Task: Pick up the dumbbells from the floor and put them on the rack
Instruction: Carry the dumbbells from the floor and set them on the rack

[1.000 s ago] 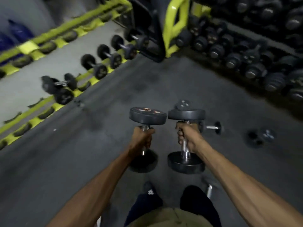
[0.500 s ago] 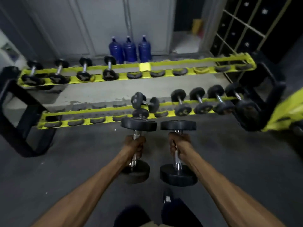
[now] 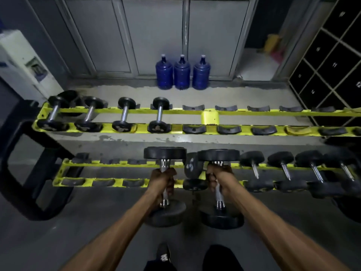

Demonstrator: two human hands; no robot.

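1. Both dumbbells are off the floor. The left dumbbell (image 3: 165,152) is in the left hand (image 3: 163,179) and the right dumbbell (image 3: 218,155) is in the right hand (image 3: 219,178). Each hand's fingers are curled tight round a chrome handle.
2. They hang side by side and apart, each with one head toward the rack and the other toward the person. Their far heads overlap the near tier (image 3: 117,182) in this view, and neither looks to be resting on it.
3. On that yellow tier, the cradles left of the left hand (image 3: 106,181) hold nothing. To the right of the right hand stands a row of racked dumbbells (image 3: 281,169). Between the two hands a small dumbbell (image 3: 193,171) lies askew on the tier.
4. The carrying looks done, so the step in hand is setting them down.
5. The next move likely calls for choosing free cradles, which are to the left. Each dumbbell then has to come down so that its heads settle into a near and far pair. The askew dumbbell could foul the right one, so it should stay clear of it.
6. Further off, the far tier (image 3: 210,116) holds four dumbbells at its left end (image 3: 123,114), and the cradles to their right are bare. Three blue water jugs (image 3: 181,73) stand against the grey wall beyond. Dark lockers (image 3: 332,65) are at far right.
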